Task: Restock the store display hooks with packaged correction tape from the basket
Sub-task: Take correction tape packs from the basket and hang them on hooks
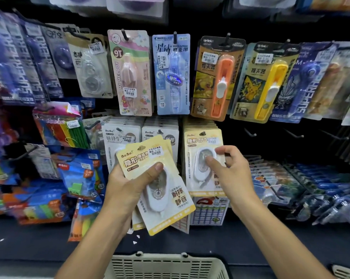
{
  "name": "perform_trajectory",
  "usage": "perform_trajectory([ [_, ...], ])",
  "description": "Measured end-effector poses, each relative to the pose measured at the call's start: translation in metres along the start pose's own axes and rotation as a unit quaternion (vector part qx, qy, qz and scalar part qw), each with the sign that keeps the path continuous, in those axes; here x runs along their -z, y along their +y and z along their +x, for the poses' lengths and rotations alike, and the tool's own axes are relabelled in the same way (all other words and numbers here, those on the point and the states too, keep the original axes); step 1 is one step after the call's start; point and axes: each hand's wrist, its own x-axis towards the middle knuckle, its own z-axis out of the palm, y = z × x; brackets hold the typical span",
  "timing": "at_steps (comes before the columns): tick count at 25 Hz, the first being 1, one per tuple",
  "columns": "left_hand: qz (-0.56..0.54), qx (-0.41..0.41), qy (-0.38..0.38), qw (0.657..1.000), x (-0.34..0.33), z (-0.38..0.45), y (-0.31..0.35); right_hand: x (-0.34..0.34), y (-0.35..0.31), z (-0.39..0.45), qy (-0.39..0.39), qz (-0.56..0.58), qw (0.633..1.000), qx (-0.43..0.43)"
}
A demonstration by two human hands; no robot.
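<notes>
My left hand (130,184) grips a small stack of yellow correction tape packs (168,200), thumb pressed on the front card, held tilted in front of the display. My right hand (230,172) pinches the blister of a yellow correction tape pack (202,164) that hangs at the front of a full hook (202,133). To its left hang white packs of the same brand (122,137). The beige basket (166,266) sits at the bottom edge, between my forearms; its contents are hidden.
Above hang pink (130,73), blue (171,73), orange (216,77) and yellow (264,81) carded items. Bare hooks (250,133) jut out right of the yellow packs. Colourful bags (79,174) fill the left side; low racks of packs (290,182) lie to the right.
</notes>
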Motion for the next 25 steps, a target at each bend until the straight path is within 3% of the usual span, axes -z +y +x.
perform_trajectory([
  [3, 0.017, -0.004, 0.014, 1.000, 0.001, 0.000, -0.003, -0.009, -0.008, -0.011, 0.045, -0.233, 0.964, 0.124],
  [5, 0.014, 0.000, 0.013, 1.000, 0.000, 0.001, -0.005, -0.017, -0.018, -0.026, -0.063, -0.120, 0.981, 0.138],
  [7, 0.002, 0.000, -0.001, 1.000, -0.002, 0.001, -0.005, -0.032, -0.024, -0.046, -0.218, -0.029, 0.975, 0.042],
  [8, -0.012, 0.008, -0.019, 1.000, -0.002, 0.001, -0.005, -0.038, -0.021, -0.049, -0.239, -0.016, 0.971, 0.023],
  [9, -0.031, 0.021, -0.043, 0.998, -0.003, 0.001, -0.005, -0.040, -0.019, -0.049, -0.227, 0.028, 0.973, 0.009],
  [12, -0.055, 0.029, -0.084, 0.995, 0.002, 0.003, -0.002, -0.025, -0.020, -0.030, -0.097, 0.179, 0.979, -0.030],
  [15, -0.048, 0.017, -0.055, 0.997, 0.005, 0.006, 0.001, -0.001, -0.014, -0.011, 0.013, 0.134, 0.990, -0.046],
  [22, -0.066, 0.004, -0.015, 0.998, 0.006, 0.005, -0.003, -0.005, -0.007, -0.016, 0.057, 0.010, 0.998, 0.007],
  [25, -0.065, 0.004, -0.016, 0.998, 0.004, 0.006, -0.004, -0.004, -0.001, -0.013, -0.043, -0.112, 0.993, -0.018],
])
